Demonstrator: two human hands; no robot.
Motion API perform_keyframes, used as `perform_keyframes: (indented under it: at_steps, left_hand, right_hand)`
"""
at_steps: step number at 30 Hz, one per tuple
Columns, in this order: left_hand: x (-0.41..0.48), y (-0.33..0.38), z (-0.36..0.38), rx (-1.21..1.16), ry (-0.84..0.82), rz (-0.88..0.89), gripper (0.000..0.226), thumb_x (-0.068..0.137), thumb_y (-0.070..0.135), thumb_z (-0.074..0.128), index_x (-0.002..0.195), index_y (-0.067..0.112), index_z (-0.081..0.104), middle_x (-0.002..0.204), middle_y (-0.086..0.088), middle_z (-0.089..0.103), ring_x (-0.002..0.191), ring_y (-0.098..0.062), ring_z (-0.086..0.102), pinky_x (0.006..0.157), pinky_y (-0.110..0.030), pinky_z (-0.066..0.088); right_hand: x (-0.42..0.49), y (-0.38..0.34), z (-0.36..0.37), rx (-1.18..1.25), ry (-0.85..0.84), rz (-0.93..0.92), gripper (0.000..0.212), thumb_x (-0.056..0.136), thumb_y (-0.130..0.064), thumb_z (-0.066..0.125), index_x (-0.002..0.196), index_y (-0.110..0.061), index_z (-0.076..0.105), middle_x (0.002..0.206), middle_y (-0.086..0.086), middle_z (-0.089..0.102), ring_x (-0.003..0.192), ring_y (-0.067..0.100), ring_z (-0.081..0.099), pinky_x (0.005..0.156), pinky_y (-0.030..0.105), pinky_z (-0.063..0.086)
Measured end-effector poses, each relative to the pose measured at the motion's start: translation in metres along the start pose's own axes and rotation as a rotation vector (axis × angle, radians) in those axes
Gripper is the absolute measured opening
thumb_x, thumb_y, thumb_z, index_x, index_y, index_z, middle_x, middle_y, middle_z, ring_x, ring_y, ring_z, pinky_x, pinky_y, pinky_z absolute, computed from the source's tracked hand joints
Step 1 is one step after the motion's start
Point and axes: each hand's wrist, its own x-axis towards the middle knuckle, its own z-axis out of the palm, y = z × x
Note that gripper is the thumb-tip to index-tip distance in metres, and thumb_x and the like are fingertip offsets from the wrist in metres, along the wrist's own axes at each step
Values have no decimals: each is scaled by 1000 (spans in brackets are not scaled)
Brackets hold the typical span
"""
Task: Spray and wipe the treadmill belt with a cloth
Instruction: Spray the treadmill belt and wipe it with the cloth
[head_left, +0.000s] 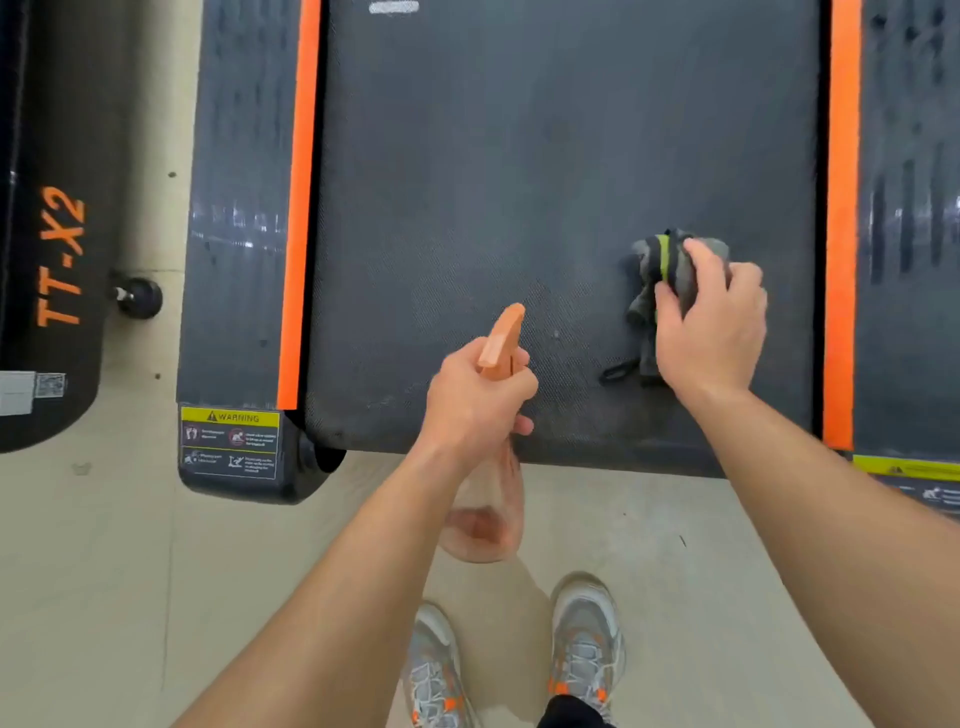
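Spraying looks like the step in hand: spray bottle (501, 343) is gripped in the left hand (478, 400) mid-frame, cloth (667, 275) is pinned on the belt (519, 156) right of centre under the right hand (711, 322), so wiping is probably called for next.

Dark grey treadmill belt (519, 182), finely textured, flat, flanked by orange strips along both side rails; dusty, mottled patches near its rear edge. Grey cloth (670, 270) with a lime-green stripe, crumpled, pressed on the belt's right portion, a dark loop trailing from it toward the rear edge. Spray bottle (498, 415), orange head and clear body, tilted with nozzle over the belt's rear middle.
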Motion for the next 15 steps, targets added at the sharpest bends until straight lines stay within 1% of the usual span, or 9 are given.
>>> perform_keyframes:
  at_steps: [3, 5, 6, 8, 10, 11, 12, 13, 15]
  left_hand:
    - [9, -5, -18, -30, 7, 26, 32, 67, 23, 65, 97, 28, 75, 88, 0, 73, 56, -14, 65, 71, -47, 66]
    - [18, -8, -27, -37, 49, 50, 26, 73, 17, 69, 98, 16, 75, 89, -4, 72, 55, -15, 65, 62, -38, 64]
    - [22, -8, -32, -56, 82, 57, 19, 80, 12, 70, 97, 17, 75, 89, -5, 72, 53, -15, 65, 62, -37, 63]
    - [28, -8, -42, -110, 139, 62, 22, 86, 7, 69, 91, 28, 72, 87, -4, 71, 52, -13, 65, 68, -41, 62]
    - [33, -6, -50, -161, 168, 71, 24, 80, 13, 70, 85, 36, 72, 86, -3, 71, 54, -11, 67, 71, -43, 63]
    - [32, -5, -53, -167, 166, 71, 24, 78, 15, 69, 83, 39, 71, 87, -2, 71, 54, -11, 66, 72, -43, 63]
    - [32, -4, -57, -160, 162, 64, 25, 77, 16, 69, 82, 40, 70, 88, -1, 71, 53, -11, 66, 73, -43, 63]
    - [32, -4, -60, -148, 156, 57, 25, 75, 19, 68, 83, 42, 68, 87, 1, 71, 53, -12, 67, 77, -46, 63]
    - [32, -5, -67, -114, 143, 50, 26, 68, 25, 65, 84, 45, 67, 86, 5, 71, 56, -14, 69, 84, -52, 64]
  right_hand:
    - [43, -40, 35, -80, 41, -17, 49, 97, -41, 57, 144, -28, 48, 132, 16, 47, 115, 41, 47, 92, 52, 41]
    - [25, -61, 52, -140, 31, -110, 44, 96, -42, 58, 137, -28, 53, 126, 17, 49, 108, 41, 49, 84, 51, 43]
    - [-1, -67, 58, -142, 14, -245, 41, 94, -40, 60, 133, -28, 56, 120, 17, 52, 101, 39, 51, 78, 49, 43]
    - [-66, -58, 62, -145, -91, -625, 40, 89, -35, 67, 128, -28, 61, 109, 13, 57, 89, 35, 53, 72, 46, 42]
    - [-95, -36, 54, -138, -231, -989, 40, 89, -30, 67, 129, -30, 63, 106, 9, 60, 84, 32, 54, 70, 44, 42]
    - [-82, -27, 47, -149, -293, -1098, 40, 90, -31, 66, 129, -31, 62, 107, 9, 61, 83, 32, 54, 70, 43, 41]
    - [-59, -22, 46, -181, -298, -1128, 40, 90, -34, 66, 130, -32, 62, 107, 9, 61, 83, 32, 53, 69, 43, 42]
    - [-32, -21, 46, -214, -233, -1073, 42, 90, -37, 68, 131, -31, 61, 107, 11, 59, 84, 34, 53, 70, 44, 42]
    - [27, -24, 46, -278, -75, -738, 47, 89, -41, 69, 133, -29, 57, 112, 17, 55, 92, 39, 53, 74, 49, 46]
